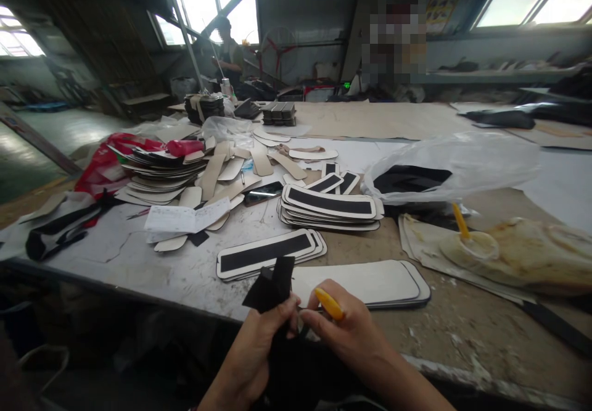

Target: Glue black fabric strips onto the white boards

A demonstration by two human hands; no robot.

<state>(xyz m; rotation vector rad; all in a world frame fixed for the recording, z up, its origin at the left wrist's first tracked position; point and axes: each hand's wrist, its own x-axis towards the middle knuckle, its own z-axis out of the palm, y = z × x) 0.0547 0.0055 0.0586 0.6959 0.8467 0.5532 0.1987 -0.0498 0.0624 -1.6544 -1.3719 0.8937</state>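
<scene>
Close to the table's front edge, my left hand [254,340] is closed on a folded black fabric strip [272,284], whose ends stick up past the thumb. Beside it, my right hand [354,327] grips a yellow-handled tool [329,303]; the working end is hidden between the hands, so its kind does not show. More black material hangs dark beneath both hands. Just beyond them lie plain white curved panels [370,280] in a low stack. Behind these, white panels with black strips [266,254] overlap, and a taller pile of similar panels [329,204] stands further back.
At right, a small glue cup [478,245] with a yellow handle in it sits on stained sheets. A clear plastic bag [462,158] holds black pieces. Leftward are a phone [263,194], an open paper booklet [185,218] and stacked panels [160,173]. A person [230,53] is in the background.
</scene>
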